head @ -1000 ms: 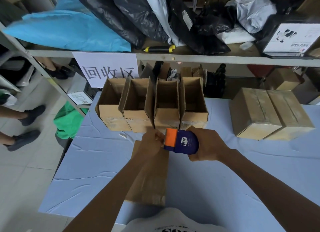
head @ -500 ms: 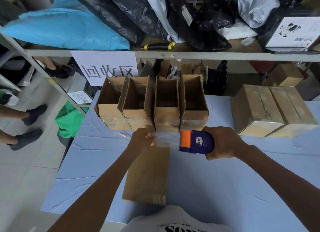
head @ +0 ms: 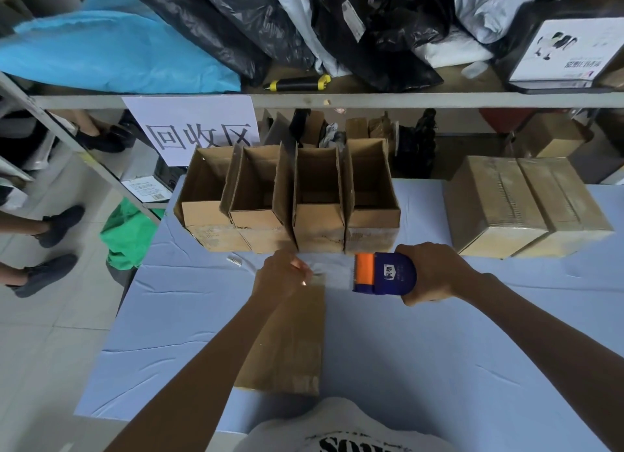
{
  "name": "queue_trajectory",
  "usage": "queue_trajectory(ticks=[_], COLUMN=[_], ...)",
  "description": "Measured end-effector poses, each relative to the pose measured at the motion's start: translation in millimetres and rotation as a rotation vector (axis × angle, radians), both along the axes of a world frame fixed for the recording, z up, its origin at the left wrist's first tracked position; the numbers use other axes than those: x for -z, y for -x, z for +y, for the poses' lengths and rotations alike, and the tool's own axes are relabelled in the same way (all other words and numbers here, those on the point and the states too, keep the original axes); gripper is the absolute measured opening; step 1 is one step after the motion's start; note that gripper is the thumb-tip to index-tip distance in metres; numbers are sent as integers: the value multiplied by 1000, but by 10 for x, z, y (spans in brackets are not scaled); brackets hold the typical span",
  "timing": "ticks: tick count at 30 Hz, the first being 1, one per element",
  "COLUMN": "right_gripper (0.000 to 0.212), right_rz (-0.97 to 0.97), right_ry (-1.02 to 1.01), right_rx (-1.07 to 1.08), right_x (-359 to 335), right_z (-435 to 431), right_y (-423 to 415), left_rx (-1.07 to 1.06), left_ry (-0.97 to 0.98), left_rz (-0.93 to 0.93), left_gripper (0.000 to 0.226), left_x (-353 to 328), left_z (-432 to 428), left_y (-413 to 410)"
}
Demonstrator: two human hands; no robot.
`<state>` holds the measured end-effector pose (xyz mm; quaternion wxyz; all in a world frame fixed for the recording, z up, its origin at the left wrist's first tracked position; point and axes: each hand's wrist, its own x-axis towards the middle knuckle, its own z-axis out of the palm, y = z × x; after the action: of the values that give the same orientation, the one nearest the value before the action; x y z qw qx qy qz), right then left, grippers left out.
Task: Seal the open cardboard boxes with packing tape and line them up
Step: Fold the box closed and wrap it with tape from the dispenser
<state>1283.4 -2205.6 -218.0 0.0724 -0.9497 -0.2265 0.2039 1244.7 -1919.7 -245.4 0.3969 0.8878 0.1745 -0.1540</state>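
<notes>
The left hand [head: 282, 276] pinches the free end of the clear tape [head: 332, 276] between closed fingers [head: 300, 265], right over the far edge of the closed box [head: 290, 343] lying on the blue desk [head: 439, 367]. The tape stretches rightward to the dispenser [head: 385, 273] (blue, orange front), which the right hand [head: 435, 272] grips with fingers wrapped around it. Beyond both hands stand four open boxes [head: 290, 198] side by side; two sealed boxes [head: 526, 205] sit further right.
</notes>
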Motion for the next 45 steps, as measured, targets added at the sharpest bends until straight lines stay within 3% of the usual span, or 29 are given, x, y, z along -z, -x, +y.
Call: queue_trajectory(ticks=[9, 12, 16, 19, 22, 25, 28, 32, 37, 39, 42, 45], right_gripper=[86, 87, 88, 85, 85, 90, 84, 84, 80, 78, 77, 77], right_rz=[5, 7, 16, 40, 61, 82, 79, 19, -149, -136, -101, -144], right_ry=[16, 18, 22, 22, 14, -53, -142, -237, -181, -129, -147, -160], right_rx=[-10, -11, -20, -25, -30, -27, -26, 12, -91, -120, -78, -108], right_x=[77, 100, 125, 158, 179, 157, 78, -77, -247, -249, -252, -312], right_z=[34, 37, 41, 35, 51, 45, 8, -17, 166, 283, 433, 676], right_y=[-84, -101, -118, -121, -116, -85, -29, 10, 5, 24, 45, 47], left_rx=[-54, -65, -75, -156, -44, -7, 33, -94, 24, 17, -68, -21], left_ry=[-73, -168, -281, -246, -402, -476, -522, -320, -24, 48, 320, 318], left_rz=[-176, -241, -295, -242, -193, 77, 129, 79, 21, 21, -11, -64], left_gripper=[15, 4, 9, 32, 63, 105, 108, 98, 94, 95, 100, 95], left_x=[84, 61, 125, 188, 302, 421, 465, 366, 289, 278, 208, 77], left_z=[-80, -111, -131, -56, -33, -206, -273, -132, -95, -97, 55, 292], left_y=[126, 172, 195, 154, 161, 272, 273, 179, 208, 284, 302, 323])
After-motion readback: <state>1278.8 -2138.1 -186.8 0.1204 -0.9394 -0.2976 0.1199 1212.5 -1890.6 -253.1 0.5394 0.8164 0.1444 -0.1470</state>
